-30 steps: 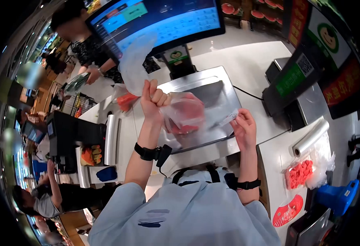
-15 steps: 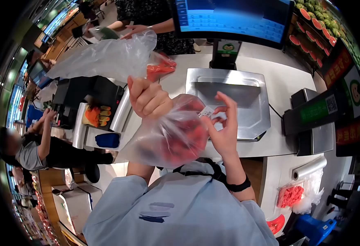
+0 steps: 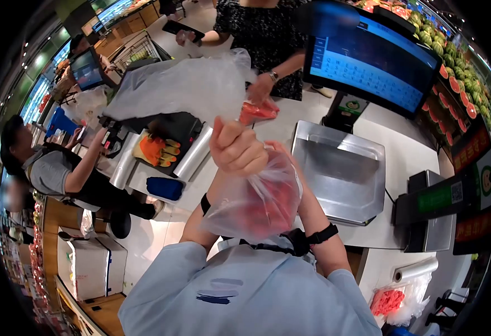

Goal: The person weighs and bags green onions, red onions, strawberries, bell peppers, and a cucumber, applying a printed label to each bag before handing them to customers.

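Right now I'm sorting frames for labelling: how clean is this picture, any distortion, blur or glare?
Head view: heavy fisheye bend, black corners; the scale looks warped; bright even light; faint sheen on the plastic bag; blurred patch above the screen.

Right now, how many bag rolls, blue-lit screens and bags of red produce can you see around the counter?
Bag rolls: 3
Blue-lit screens: 2
Bags of red produce: 3, namely the held bag in the left hand grip, the counter bag and the lower-right pack
Total: 8
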`<state>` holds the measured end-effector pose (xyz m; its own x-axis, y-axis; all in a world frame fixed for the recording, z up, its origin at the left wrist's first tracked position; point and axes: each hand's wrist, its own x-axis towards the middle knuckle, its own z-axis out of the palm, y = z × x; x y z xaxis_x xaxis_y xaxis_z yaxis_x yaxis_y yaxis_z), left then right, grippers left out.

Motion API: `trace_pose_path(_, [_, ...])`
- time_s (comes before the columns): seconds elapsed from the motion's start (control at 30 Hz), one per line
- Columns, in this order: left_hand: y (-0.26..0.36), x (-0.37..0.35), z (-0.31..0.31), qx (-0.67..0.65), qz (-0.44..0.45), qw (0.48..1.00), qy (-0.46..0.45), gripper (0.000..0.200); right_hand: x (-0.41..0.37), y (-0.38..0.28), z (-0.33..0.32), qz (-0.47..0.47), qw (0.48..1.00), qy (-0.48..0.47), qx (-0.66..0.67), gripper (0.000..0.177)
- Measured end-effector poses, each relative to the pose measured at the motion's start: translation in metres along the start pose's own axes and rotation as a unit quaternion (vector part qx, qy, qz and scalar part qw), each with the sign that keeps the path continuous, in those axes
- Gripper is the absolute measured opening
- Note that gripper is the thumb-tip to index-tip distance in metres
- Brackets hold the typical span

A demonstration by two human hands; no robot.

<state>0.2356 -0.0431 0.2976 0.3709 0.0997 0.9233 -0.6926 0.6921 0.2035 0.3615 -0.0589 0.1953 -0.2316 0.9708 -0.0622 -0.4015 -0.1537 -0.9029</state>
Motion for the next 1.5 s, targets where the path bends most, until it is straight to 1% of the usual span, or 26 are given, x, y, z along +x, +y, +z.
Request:
trace_pose_path(0.03, [0.004,-0.002,0.0,0.03,0.011,0.999,0.029,0.04,0.0,0.005,-0.003,0.135,0.975,-0.057,0.165,0.038])
trace_pose_path(0.07, [0.01,-0.005,0.0,0.061,0.023,0.996,0.059,0.04,0.0,0.016,-0.006,0.268,0.902,-0.11,0.32,0.042])
trace_pose_path(0.1, [0.017,-0.009,0.0,0.12,0.003,0.988,0.098,0.04,0.0,0.023,0.004,0.132,0.936,-0.192,0.265,0.052])
trace_pose_path(0.13, [0.026,-0.013,0.004,0.129,0.008,0.987,0.097,0.04,-0.001,0.023,0.006,0.138,0.934,-0.2,0.26,0.052])
trace_pose_path(0.2, [0.051,-0.018,0.017,0.306,-0.144,0.906,0.257,0.04,-0.007,0.013,0.013,0.179,0.922,0.003,0.342,0.06])
trace_pose_path(0.27, [0.073,-0.015,0.034,0.348,-0.206,0.863,0.303,0.04,-0.012,0.01,0.011,0.034,0.947,0.129,0.291,0.069])
trace_pose_path(0.33, [0.08,-0.003,0.049,0.638,-0.171,0.602,0.449,0.04,-0.011,0.022,-0.01,0.039,0.899,-0.033,0.436,0.068])
trace_pose_path(0.37, [0.085,-0.003,0.056,0.606,-0.178,0.59,0.504,0.038,0.0,0.035,-0.026,0.045,0.898,-0.042,0.435,0.068])
trace_pose_path(0.43, [0.083,-0.002,0.068,0.635,-0.198,0.554,0.5,0.035,0.029,0.058,-0.063,-0.073,0.768,-0.418,0.479,0.064])
trace_pose_path(0.47, [0.079,-0.001,0.074,0.657,-0.224,0.524,0.494,0.033,0.039,0.054,-0.073,-0.096,0.841,-0.357,0.394,0.059])
trace_pose_path(0.5, [0.071,0.004,0.084,0.657,-0.238,0.504,0.508,0.022,0.037,0.037,-0.05,-0.158,0.935,-0.208,0.242,0.054])
trace_pose_path(0.53, [0.074,-0.008,0.085,0.678,-0.303,0.473,0.474,0.012,0.038,0.018,-0.024,-0.213,0.973,-0.047,0.075,0.05])
trace_pose_path(0.57, [0.068,-0.022,0.086,0.681,-0.273,0.472,0.489,0.015,0.056,0.017,-0.014,-0.236,0.97,-0.056,0.0,0.047])
trace_pose_path(0.6, [0.065,-0.035,0.085,0.682,-0.244,0.471,0.503,0.02,0.059,0.008,0.007,-0.231,0.96,-0.151,-0.056,0.049])
trace_pose_path(0.67, [0.078,-0.051,0.084,0.761,-0.223,0.429,0.432,0.026,0.065,-0.01,0.059,-0.247,0.862,-0.214,-0.387,0.051])
trace_pose_path(0.7, [0.087,-0.059,0.09,0.826,-0.207,0.39,0.351,0.031,0.072,-0.014,0.09,-0.25,0.86,-0.229,-0.381,0.051])
trace_pose_path(0.73, [0.098,-0.065,0.1,0.83,-0.203,0.376,0.358,0.031,0.078,-0.017,0.121,-0.208,0.839,-0.327,-0.382,0.046])
trace_pose_path(0.8, [0.123,-0.076,0.12,0.902,-0.219,0.183,0.325,0.035,0.08,0.005,0.171,-0.165,0.802,-0.434,-0.377,0.041])
trace_pose_path(0.87, [0.144,-0.092,0.141,0.92,-0.183,0.124,0.323,0.036,0.082,0.054,0.204,-0.12,0.931,-0.302,-0.165,0.025])
trace_pose_path(0.93, [0.169,-0.115,0.161,0.921,-0.208,-0.043,0.327,0.034,0.099,0.082,0.229,-0.077,0.927,-0.338,-0.144,0.021])
trace_pose_path(0.97, [0.179,-0.124,0.172,0.926,-0.19,-0.07,0.317,0.031,0.107,0.095,0.241,-0.033,0.924,-0.36,-0.125,0.019])
trace_pose_path(1.13, [0.231,-0.149,0.212,0.909,-0.16,-0.111,0.369,0.026,0.127,0.145,0.297,0.033,0.915,-0.395,-0.079,0.03])
trace_pose_path(1.27, [0.266,-0.164,0.237,0.897,-0.232,-0.132,0.353,0.016,0.141,0.158,0.333,0.088,0.927,-0.357,-0.069,0.033])
trace_pose_path(1.4, [0.297,-0.181,0.234,0.922,-0.153,-0.076,0.346,0.016,0.172,0.18,0.344,0.165,0.935,-0.314,0.004,0.033])
trace_pose_path(1.47, [0.299,-0.183,0.23,0.906,-0.053,0.01,0.421,0.016,0.179,0.176,0.348,0.165,0.923,-0.345,-0.052,0.035])
trace_pose_path(1.5, [0.297,-0.186,0.229,0.913,-0.023,-0.004,0.407,0.021,0.181,0.179,0.353,0.231,0.922,-0.308,-0.051,0.036])
